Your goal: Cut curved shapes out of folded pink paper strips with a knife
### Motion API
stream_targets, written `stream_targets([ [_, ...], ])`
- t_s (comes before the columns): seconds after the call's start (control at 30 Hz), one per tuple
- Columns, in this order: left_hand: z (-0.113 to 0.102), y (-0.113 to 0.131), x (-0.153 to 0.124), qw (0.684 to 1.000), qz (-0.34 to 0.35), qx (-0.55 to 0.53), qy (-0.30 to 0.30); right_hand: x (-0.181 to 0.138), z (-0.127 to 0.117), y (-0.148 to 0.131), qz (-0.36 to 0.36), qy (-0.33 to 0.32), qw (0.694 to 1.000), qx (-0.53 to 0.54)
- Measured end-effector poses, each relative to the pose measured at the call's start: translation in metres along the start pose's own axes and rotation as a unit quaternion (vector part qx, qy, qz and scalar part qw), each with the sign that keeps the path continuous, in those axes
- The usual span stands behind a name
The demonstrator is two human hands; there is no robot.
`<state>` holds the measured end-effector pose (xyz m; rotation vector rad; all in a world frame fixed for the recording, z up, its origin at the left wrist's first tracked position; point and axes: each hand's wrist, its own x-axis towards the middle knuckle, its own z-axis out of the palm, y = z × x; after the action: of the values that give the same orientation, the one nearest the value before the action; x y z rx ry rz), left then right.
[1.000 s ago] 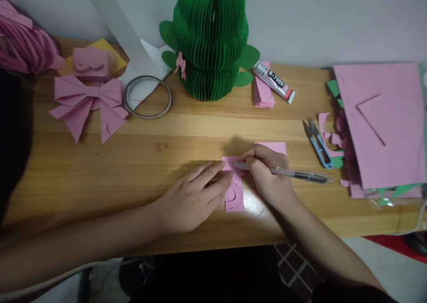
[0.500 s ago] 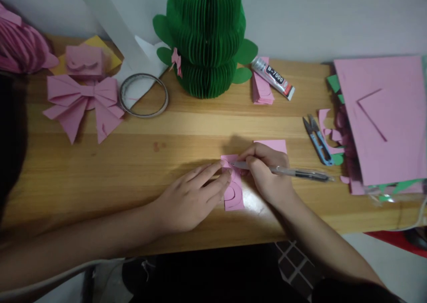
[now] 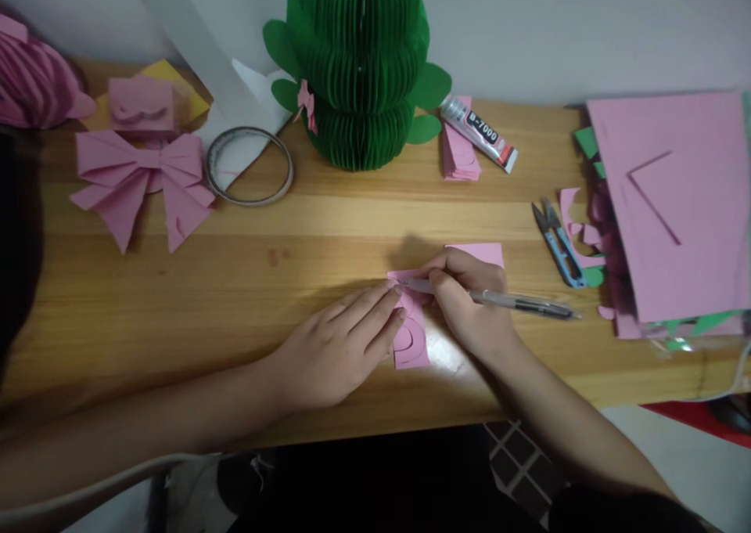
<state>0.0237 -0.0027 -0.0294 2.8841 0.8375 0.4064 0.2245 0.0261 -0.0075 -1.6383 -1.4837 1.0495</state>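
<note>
A clear-barrelled pen [image 3: 531,306] is gripped in my right hand [image 3: 469,302], its tip touching the upper part of a narrow pink paper strip [image 3: 414,341]. Curved dark outlines show on the strip's lower half. My left hand [image 3: 343,341] lies over the strip's left edge, fingers stretched out and pressing it to the table; part of the strip is hidden beneath them. Behind my right hand lies another pink paper piece [image 3: 484,253], partly covered.
At the back stands a green honeycomb-paper shape [image 3: 357,87]. A pink bow [image 3: 149,165] and a tape roll [image 3: 287,177] lie left. A glue tube [image 3: 481,134] rests on pink slips [image 3: 458,161]. Thread snips [image 3: 560,247] lie near pink sheets [image 3: 704,259] and scraps at right.
The pen tip has shifted very slightly on the strip, and my left fingers have drawn closer together. The whole view has moved a little.
</note>
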Motion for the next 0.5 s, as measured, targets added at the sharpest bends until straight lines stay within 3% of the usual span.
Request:
stream_targets([
  [0.5,0.0013,-0.0011,-0.0009,1.0,0.016,0.0,-0.001,0.0016,-0.0018,0.0007,-0.018,0.008,1.0,-0.016],
])
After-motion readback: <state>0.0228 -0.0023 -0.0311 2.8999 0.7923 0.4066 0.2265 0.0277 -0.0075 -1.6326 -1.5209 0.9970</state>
